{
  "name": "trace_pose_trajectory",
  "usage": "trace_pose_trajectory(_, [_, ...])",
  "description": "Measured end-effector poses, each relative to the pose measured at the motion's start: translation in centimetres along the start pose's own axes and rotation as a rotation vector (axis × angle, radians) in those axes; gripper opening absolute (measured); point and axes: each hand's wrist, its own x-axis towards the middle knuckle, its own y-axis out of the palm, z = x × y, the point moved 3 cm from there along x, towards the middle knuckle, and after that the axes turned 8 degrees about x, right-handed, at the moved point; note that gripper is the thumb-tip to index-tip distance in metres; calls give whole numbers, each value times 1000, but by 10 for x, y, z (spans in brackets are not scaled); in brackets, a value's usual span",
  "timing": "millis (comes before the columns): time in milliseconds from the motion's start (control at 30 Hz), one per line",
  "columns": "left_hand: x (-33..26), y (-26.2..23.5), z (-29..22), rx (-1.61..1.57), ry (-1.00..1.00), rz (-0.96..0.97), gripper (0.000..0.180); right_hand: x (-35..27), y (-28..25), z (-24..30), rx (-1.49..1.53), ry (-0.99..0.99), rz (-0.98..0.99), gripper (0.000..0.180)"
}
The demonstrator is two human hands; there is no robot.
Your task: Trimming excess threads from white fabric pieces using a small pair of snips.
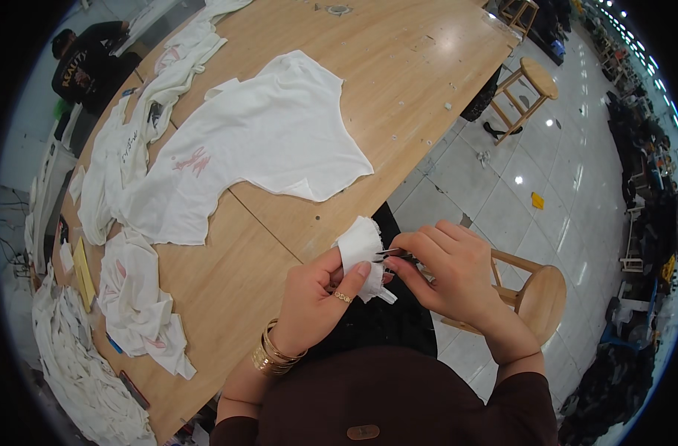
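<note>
Head view: white shirt [257, 145] on table [398, 67], stool [536, 293] beside.

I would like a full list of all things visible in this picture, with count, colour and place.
wooden table: one, light brown, upper middle
spread shirt: one, white with pink print, flat on the table
crumpled shirts: several, white, along the table's left edge
wooden stools: two clearly seen, light brown, on the tiled floor at right
other person: one, dark top, far upper left
small cloth piece: one, white, pinched in the left hand
small metal tool: one, dark, in the right hand, at the cloth; kind unclear
left hand: gold ring and bangles, holds the cloth
right hand: bare, grips the tool
</note>
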Motion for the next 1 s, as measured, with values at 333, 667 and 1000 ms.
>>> trace_pose_trajectory(333, [3, -3, 5, 97, 14, -7, 21, -4, 13, -14, 348, 292, 47, 30])
trace_pose_trajectory(667, [3, -5, 0, -90, 49, -24, 13, -11, 29, -22, 708, 403, 61, 30])
trace_pose_trajectory(1000, [1, -2, 3, 177, 171, -192, 13, -13, 27, -21, 679, 298, 12, 29])
